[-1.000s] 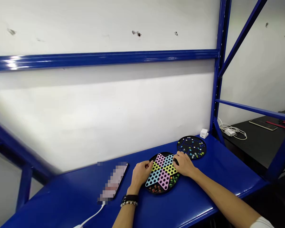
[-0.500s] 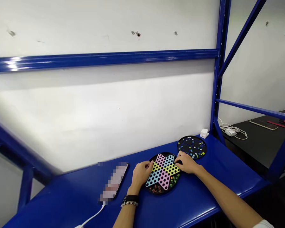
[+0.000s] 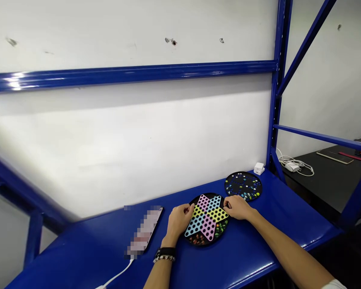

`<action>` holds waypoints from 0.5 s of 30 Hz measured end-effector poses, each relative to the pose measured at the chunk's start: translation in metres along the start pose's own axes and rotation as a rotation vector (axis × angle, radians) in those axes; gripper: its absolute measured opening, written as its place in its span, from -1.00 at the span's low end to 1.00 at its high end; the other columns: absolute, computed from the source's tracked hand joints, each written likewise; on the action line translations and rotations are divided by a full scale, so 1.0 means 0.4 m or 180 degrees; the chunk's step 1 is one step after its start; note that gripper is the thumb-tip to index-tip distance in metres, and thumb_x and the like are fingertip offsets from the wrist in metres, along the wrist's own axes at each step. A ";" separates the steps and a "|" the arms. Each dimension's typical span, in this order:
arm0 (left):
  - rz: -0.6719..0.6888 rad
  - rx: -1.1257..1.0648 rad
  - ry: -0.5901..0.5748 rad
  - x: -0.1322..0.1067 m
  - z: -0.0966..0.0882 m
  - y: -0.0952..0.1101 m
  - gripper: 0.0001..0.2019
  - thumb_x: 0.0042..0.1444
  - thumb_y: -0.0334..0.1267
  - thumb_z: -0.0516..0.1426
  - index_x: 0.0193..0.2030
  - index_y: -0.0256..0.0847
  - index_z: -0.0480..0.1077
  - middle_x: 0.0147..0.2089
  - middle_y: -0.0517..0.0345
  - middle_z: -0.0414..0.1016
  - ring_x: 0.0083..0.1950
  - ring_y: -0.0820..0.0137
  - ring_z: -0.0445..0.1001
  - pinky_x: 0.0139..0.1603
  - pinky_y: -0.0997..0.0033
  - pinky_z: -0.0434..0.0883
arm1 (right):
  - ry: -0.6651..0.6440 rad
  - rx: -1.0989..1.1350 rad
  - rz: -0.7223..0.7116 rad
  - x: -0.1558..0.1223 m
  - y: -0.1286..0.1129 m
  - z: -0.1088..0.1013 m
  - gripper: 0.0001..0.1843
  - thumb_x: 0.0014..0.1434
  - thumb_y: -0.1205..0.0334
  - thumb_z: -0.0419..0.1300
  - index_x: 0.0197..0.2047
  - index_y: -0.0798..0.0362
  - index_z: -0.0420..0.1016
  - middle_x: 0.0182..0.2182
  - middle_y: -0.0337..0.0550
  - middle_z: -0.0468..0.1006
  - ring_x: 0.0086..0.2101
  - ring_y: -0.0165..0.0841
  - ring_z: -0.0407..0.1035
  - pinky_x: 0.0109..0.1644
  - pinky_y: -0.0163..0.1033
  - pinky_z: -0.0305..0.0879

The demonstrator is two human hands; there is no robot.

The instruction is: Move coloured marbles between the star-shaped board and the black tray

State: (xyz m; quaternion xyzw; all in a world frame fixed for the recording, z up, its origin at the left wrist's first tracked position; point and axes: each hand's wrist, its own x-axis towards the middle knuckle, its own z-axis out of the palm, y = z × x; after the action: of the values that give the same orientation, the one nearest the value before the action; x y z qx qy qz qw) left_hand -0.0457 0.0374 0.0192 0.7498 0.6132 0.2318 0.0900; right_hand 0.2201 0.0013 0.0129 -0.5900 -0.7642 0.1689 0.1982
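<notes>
A round black Chinese checkers board with a star of pink, blue and yellow perforated fields lies on the blue shelf. Small coloured marbles sit in its lower rim. My left hand curls against the board's left edge, fingers bent round the rim. My right hand rests at the board's right edge, fingers bent onto it. A second round black tray with several loose coloured marbles lies just behind my right hand.
A phone with a white cable lies left of the board. A small white charger block stands by the wall. A blue upright post rises at right; beyond it, a black table carries cables and a phone.
My right hand has slid from over the board's upper right field to its right edge. The left hand has stayed put.
</notes>
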 end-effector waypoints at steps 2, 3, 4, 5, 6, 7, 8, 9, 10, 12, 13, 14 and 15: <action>0.0003 0.0009 -0.0007 0.000 0.000 -0.001 -0.54 0.18 0.03 -0.06 -0.65 -0.17 0.07 -0.62 0.23 0.20 -0.52 0.45 0.12 -0.46 0.44 -0.02 | -0.0025 -0.0039 0.0001 -0.001 -0.001 0.000 -0.86 0.17 0.27 0.11 -0.28 0.00 0.51 -0.43 -0.24 0.54 -0.36 -0.36 0.38 -0.25 -0.31 0.10; 0.0004 0.0012 -0.0013 0.001 0.000 -0.001 -0.54 0.18 0.04 -0.06 -0.65 -0.17 0.07 -0.62 0.24 0.20 -0.52 0.45 0.12 -0.46 0.44 -0.02 | -0.0027 -0.0061 -0.0015 -0.002 -0.001 0.001 -0.86 0.18 0.25 0.11 -0.27 0.00 0.50 -0.43 -0.24 0.55 -0.35 -0.35 0.38 -0.24 -0.30 0.10; 0.0002 0.0013 -0.0017 0.001 0.000 -0.001 -0.54 0.18 0.04 -0.06 -0.65 -0.17 0.06 -0.62 0.24 0.20 -0.52 0.46 0.12 -0.46 0.43 -0.02 | -0.0024 -0.0083 -0.0041 -0.003 0.000 0.003 -0.87 0.19 0.24 0.11 -0.27 0.01 0.49 -0.43 -0.23 0.54 -0.35 -0.35 0.38 -0.24 -0.30 0.10; 0.0000 0.0016 -0.0018 0.001 0.001 -0.001 -0.54 0.18 0.04 -0.07 -0.65 -0.17 0.05 -0.62 0.24 0.19 -0.52 0.46 0.12 -0.46 0.43 -0.02 | -0.0015 -0.0102 -0.0075 -0.003 0.001 0.005 -0.87 0.20 0.22 0.11 -0.26 0.01 0.48 -0.43 -0.23 0.54 -0.35 -0.35 0.38 -0.23 -0.29 0.10; -0.0001 0.0015 -0.0018 0.001 0.001 -0.001 -0.54 0.19 0.05 -0.07 -0.64 -0.17 0.04 -0.62 0.24 0.19 -0.52 0.46 0.12 -0.46 0.43 -0.02 | -0.0005 -0.0108 -0.0107 -0.004 0.002 0.007 -0.86 0.21 0.20 0.11 -0.27 0.02 0.47 -0.43 -0.23 0.54 -0.35 -0.35 0.38 -0.24 -0.29 0.09; -0.0002 0.0014 -0.0017 0.001 0.001 -0.001 -0.54 0.19 0.05 -0.07 -0.64 -0.17 0.03 -0.62 0.25 0.18 -0.52 0.46 0.11 -0.45 0.44 -0.02 | 0.0011 -0.0089 -0.0125 -0.004 0.002 0.007 -0.85 0.23 0.17 0.10 -0.27 0.02 0.46 -0.43 -0.23 0.54 -0.36 -0.35 0.37 -0.25 -0.29 0.09; 0.0002 0.0011 -0.0013 0.001 0.001 -0.001 -0.54 0.19 0.04 -0.07 -0.64 -0.17 0.03 -0.62 0.25 0.17 -0.52 0.46 0.11 -0.45 0.44 -0.02 | 0.0038 -0.0045 -0.0121 -0.003 0.004 0.007 -0.82 0.26 0.14 0.09 -0.27 0.02 0.46 -0.43 -0.22 0.53 -0.36 -0.35 0.37 -0.26 -0.29 0.08; 0.0008 0.0007 -0.0011 0.001 0.001 -0.001 -0.54 0.19 0.04 -0.07 -0.64 -0.17 0.03 -0.62 0.25 0.16 -0.52 0.46 0.11 -0.45 0.44 -0.01 | 0.0086 0.0021 -0.0088 -0.002 0.006 0.004 -0.78 0.28 0.10 0.07 -0.27 0.01 0.45 -0.43 -0.22 0.53 -0.37 -0.35 0.37 -0.28 -0.29 0.07; 0.0014 0.0004 -0.0007 0.000 0.001 -0.001 -0.54 0.19 0.04 -0.07 -0.64 -0.17 0.04 -0.62 0.25 0.16 -0.52 0.46 0.11 -0.45 0.44 -0.01 | 0.0168 0.0095 -0.0020 0.000 0.009 0.000 -0.75 0.30 0.06 0.04 -0.27 0.01 0.44 -0.43 -0.22 0.53 -0.38 -0.35 0.37 -0.30 -0.30 0.06; 0.0017 -0.0008 -0.0003 0.000 0.001 -0.001 -0.55 0.18 0.03 -0.07 -0.65 -0.17 0.05 -0.63 0.26 0.15 -0.52 0.46 0.11 -0.45 0.44 -0.01 | 0.0453 0.0202 0.0214 0.007 0.023 -0.014 -0.71 0.33 0.02 0.00 -0.24 0.00 0.42 -0.44 -0.22 0.53 -0.39 -0.35 0.38 -0.33 -0.30 0.04; 0.0021 -0.0017 0.0002 0.000 0.001 -0.001 -0.55 0.18 0.03 -0.07 -0.65 -0.17 0.06 -0.63 0.26 0.14 -0.52 0.46 0.12 -0.45 0.44 -0.01 | 0.0633 0.0211 0.0356 0.011 0.034 -0.022 -0.72 0.34 0.02 -0.01 -0.22 0.00 0.41 -0.45 -0.22 0.52 -0.39 -0.34 0.38 -0.33 -0.30 0.04; 0.0025 -0.0025 0.0008 0.000 0.001 -0.002 -0.54 0.17 0.03 -0.07 -0.65 -0.17 0.06 -0.63 0.26 0.14 -0.53 0.46 0.11 -0.45 0.44 -0.01 | 0.0819 0.0184 0.0506 0.014 0.047 -0.030 -0.73 0.35 0.03 -0.02 -0.20 0.00 0.39 -0.46 -0.22 0.51 -0.39 -0.34 0.38 -0.33 -0.30 0.03; 0.0034 -0.0035 0.0013 0.000 0.001 -0.002 -0.54 0.17 0.04 -0.07 -0.65 -0.17 0.06 -0.63 0.26 0.14 -0.53 0.46 0.11 -0.45 0.44 -0.01 | 0.0983 0.0132 0.0653 0.016 0.062 -0.039 -0.75 0.35 0.05 -0.02 -0.19 0.00 0.38 -0.46 -0.22 0.50 -0.38 -0.33 0.39 -0.33 -0.30 0.03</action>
State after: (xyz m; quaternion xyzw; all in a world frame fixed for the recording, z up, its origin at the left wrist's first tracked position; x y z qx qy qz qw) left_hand -0.0460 0.0377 0.0184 0.7521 0.6081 0.2372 0.0916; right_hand 0.2469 0.0140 0.0148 -0.6795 -0.6569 0.1114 0.3071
